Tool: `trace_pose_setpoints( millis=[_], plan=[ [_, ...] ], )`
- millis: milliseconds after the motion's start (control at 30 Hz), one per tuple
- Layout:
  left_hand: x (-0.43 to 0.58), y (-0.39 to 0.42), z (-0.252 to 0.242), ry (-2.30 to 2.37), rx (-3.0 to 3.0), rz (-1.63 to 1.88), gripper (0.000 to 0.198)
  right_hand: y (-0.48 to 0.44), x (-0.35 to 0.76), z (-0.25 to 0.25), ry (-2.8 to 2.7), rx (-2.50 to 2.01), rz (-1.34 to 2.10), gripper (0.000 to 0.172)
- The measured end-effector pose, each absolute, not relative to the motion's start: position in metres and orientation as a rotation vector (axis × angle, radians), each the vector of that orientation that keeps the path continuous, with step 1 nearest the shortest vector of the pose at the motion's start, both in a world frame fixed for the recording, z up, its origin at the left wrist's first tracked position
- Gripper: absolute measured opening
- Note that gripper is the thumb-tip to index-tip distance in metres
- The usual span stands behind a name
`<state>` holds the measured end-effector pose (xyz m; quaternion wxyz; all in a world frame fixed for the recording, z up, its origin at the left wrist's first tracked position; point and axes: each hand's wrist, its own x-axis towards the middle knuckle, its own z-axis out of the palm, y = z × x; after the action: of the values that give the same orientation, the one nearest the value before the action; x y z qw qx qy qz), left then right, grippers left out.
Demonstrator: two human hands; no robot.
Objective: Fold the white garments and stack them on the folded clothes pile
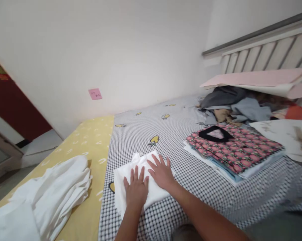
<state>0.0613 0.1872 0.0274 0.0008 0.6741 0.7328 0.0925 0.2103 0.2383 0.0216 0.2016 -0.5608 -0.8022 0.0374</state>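
The white cloth [153, 196] lies on the checked bedcover [138, 140] under the left hand [136, 192] and right hand [164, 175], fingers [136, 174] spread flat, gripping nothing, and looks light and limp, probably best held by opposite edges.

My left hand [136, 191] and right hand [162, 172] hide the middle of the folded white cloth [154, 198]. My forearms [201, 208] run off the bottom edge, and the loose white fabric [56, 194] is cut off at left and bottom. The patterned shirt [252, 149] covers most of the garments [222, 168] beneath. Writing on the pink note [95, 94] is too small for me to read.
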Motion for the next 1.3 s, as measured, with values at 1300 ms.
trace_pose_setpoints(
  millis=[1300],
  plan=[
    [-0.024, 0.135, 0.019, 2.378, 2.088, 0.432, 0.051, 0.234, 0.223, 0.023, -2.062, -1.764, 0.205, 0.059]
  ],
)
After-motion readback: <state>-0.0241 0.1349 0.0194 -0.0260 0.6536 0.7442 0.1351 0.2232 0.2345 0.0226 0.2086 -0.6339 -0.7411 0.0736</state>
